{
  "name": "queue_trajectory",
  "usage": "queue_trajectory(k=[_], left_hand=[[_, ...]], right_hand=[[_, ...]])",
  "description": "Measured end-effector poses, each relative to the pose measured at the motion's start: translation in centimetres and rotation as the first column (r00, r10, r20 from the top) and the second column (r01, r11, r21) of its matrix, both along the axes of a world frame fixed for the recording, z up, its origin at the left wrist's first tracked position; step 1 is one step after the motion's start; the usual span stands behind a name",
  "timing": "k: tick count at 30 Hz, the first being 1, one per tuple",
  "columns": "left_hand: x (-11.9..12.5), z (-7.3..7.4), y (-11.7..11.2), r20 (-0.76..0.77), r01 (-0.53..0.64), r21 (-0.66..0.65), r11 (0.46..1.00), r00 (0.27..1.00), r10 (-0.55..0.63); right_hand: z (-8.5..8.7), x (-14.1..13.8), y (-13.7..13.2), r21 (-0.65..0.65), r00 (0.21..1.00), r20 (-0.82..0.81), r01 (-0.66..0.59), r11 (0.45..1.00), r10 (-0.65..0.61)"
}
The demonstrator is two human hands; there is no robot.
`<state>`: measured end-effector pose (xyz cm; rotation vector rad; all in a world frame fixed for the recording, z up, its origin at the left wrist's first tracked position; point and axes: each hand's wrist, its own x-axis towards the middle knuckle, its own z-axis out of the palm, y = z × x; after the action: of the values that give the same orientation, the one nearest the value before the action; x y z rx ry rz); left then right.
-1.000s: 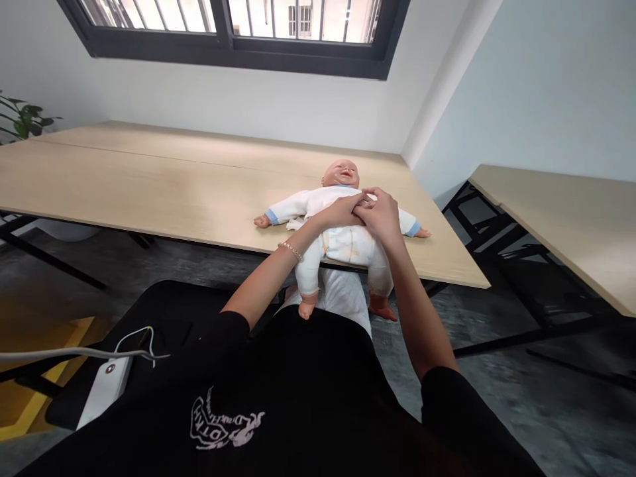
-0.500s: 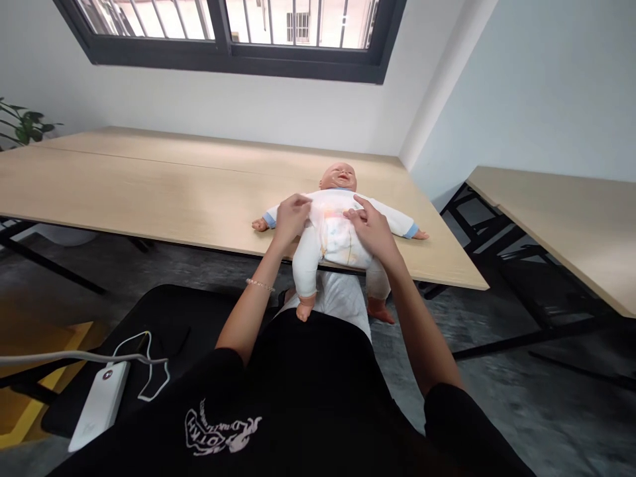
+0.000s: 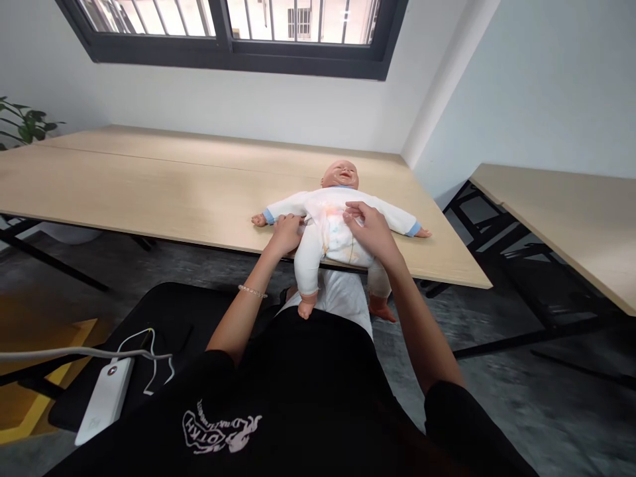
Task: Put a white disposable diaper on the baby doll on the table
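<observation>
A baby doll (image 3: 342, 175) lies on its back at the table's front edge, arms spread and legs hanging over. It wears a white top (image 3: 395, 215) with blue cuffs and white leggings (image 3: 307, 258). Around its hips, over the clothes, is a white diaper (image 3: 338, 242) with a coloured print. My left hand (image 3: 287, 233) is at the diaper's side by the doll's hip, fingers bent around that edge; the fingertips are partly hidden. Spread over the diaper's front at the waist, my right hand (image 3: 370, 228) rests with its fingers apart.
The wooden table (image 3: 149, 179) stretches far to the left below a window (image 3: 233, 46). Another table (image 3: 561, 218) stands on the right. A black chair (image 3: 163, 311) beside me carries a white power bank (image 3: 105, 401) with a cable. At far left is a plant (image 3: 27, 126).
My left hand has moved down and slightly left, from the diaper's upper waist corner to its side by the hip. My right hand stays at the front, its fingers a little lower.
</observation>
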<state>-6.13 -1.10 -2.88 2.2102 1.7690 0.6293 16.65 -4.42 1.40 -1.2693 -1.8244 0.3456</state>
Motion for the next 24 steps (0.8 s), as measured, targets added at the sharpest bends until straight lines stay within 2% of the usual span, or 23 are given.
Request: queue_trajectory(k=[3, 7, 14, 18, 22, 24], left_hand=[[-0.6, 0.1, 0.7, 0.036, 0.064, -0.026, 0.998, 0.997, -0.063], [-1.4, 0.6, 1.3, 0.094, 0.158, 0.002, 0.987, 0.983, -0.158], [-1.7, 0.8, 0.6, 0.220, 0.251, 0.008, 0.968, 0.944, -0.247], [-1.7, 0.9, 0.5, 0.263, 0.163, -0.037, 0.986, 0.954, -0.147], [-1.5, 1.2, 0.9, 0.169, 0.072, -0.124, 0.990, 0.984, -0.051], [-1.4, 1.3, 1.0, 0.118, 0.047, -0.115, 0.992, 0.992, -0.034]], right_hand=[[-0.1, 0.0, 0.0, 0.022, 1.000, 0.023, -0.006, 1.000, 0.006], [-0.2, 0.0, 0.0, 0.028, 0.999, 0.047, -0.008, 1.000, 0.006], [-0.1, -0.1, -0.1, 0.032, 0.998, 0.060, 0.004, 0.999, -0.006], [-0.1, -0.1, -0.1, 0.039, 0.998, 0.065, 0.002, 0.999, -0.004], [-0.2, -0.1, -0.1, 0.033, 0.998, 0.069, 0.004, 0.999, -0.006], [-0.3, -0.1, -0.1, 0.043, 0.997, 0.072, 0.009, 0.999, -0.012]])
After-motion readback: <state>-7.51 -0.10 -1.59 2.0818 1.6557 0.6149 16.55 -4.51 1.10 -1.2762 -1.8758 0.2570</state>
